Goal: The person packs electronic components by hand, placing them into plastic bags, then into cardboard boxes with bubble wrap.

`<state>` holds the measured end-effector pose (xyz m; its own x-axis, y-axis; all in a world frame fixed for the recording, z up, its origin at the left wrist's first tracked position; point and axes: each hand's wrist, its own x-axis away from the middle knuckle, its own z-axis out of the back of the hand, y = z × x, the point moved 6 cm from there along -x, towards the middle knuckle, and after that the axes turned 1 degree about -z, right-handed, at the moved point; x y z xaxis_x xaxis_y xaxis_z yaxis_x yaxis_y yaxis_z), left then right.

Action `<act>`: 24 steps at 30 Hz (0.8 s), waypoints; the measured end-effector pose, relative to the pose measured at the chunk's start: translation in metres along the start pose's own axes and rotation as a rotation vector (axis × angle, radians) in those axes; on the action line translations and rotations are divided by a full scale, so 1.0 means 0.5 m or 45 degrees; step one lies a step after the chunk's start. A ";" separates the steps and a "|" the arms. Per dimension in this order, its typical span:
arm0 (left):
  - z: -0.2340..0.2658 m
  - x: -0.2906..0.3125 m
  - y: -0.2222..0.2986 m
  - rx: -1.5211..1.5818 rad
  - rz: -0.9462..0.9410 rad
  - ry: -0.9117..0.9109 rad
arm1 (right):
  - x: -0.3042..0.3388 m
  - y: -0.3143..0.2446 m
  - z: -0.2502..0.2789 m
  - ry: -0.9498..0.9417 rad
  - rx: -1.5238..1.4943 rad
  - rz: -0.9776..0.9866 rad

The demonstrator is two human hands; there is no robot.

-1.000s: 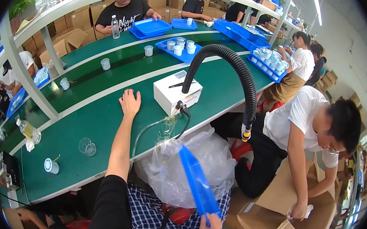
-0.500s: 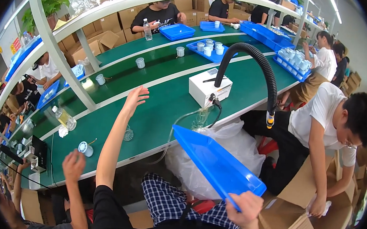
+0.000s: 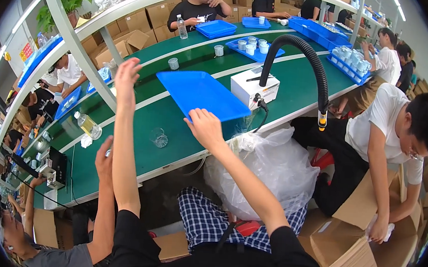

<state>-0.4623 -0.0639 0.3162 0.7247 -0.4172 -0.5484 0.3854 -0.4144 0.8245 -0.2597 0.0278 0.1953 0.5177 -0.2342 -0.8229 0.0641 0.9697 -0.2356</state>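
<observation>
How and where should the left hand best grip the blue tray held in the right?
Likely by the far-left corner of the blue tray, coming from the left: it juts toward the left hand, which looks empty, and nothing covers it. The right hand grips the near edge. The raised rim suggests a pinch, thumb inside.

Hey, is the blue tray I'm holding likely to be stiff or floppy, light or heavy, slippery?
The blue tray is probably fairly stiff, since it shows no obvious sag with the right grip at its near edge. It seems light for its size, being shallow and held one-handed. Its smooth-looking surface may be somewhat slippery.
</observation>
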 end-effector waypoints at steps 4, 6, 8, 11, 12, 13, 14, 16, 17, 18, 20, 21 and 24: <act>-0.088 0.067 -0.119 -0.285 0.249 -0.193 | 0.120 0.045 -0.164 -0.629 0.132 -0.062; -0.098 0.094 -0.186 -0.405 0.309 -0.365 | 0.159 -0.015 -0.142 -0.443 -0.129 -0.046; -0.112 0.125 -0.260 -0.511 0.290 -0.541 | 0.196 -0.062 -0.095 -0.386 -0.366 -0.013; -0.165 0.184 -0.416 -0.734 0.307 -0.673 | 0.267 -0.056 -0.022 -0.378 -0.426 -0.023; -0.177 0.208 -0.450 -0.912 0.256 -0.650 | 0.277 -0.038 0.009 -0.323 -0.399 -0.055; -0.206 0.234 -0.454 -0.929 0.061 -0.602 | 0.285 -0.011 0.043 -0.273 -0.361 -0.089; -0.220 0.249 -0.461 -1.012 -0.027 -0.637 | 0.287 0.019 0.071 -0.182 -0.309 -0.146; -0.260 0.284 -0.409 -1.221 -0.226 -0.485 | 0.300 0.122 0.114 -0.056 -0.157 -0.308; -0.268 0.293 -0.405 -1.218 -0.218 -0.455 | 0.305 0.180 0.137 0.006 -0.132 -0.421; -0.272 0.298 -0.396 -1.195 -0.247 -0.424 | 0.305 0.239 0.160 0.068 -0.112 -0.532; -0.272 0.301 -0.389 -1.199 0.030 -0.546 | 0.280 0.338 0.209 0.229 0.006 -0.703; -0.275 0.300 -0.380 -1.208 -0.031 -0.517 | 0.258 0.389 0.229 0.341 -0.099 -0.754; -0.277 0.252 -0.419 -1.284 0.354 -0.772 | 0.204 0.552 0.231 0.585 -0.358 -0.912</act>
<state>-0.3723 0.0823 0.0938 0.5721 -0.8153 -0.0891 0.7272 0.4541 0.5147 -0.0906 0.2796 0.1060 0.0372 -0.8398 -0.5417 -0.0021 0.5420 -0.8404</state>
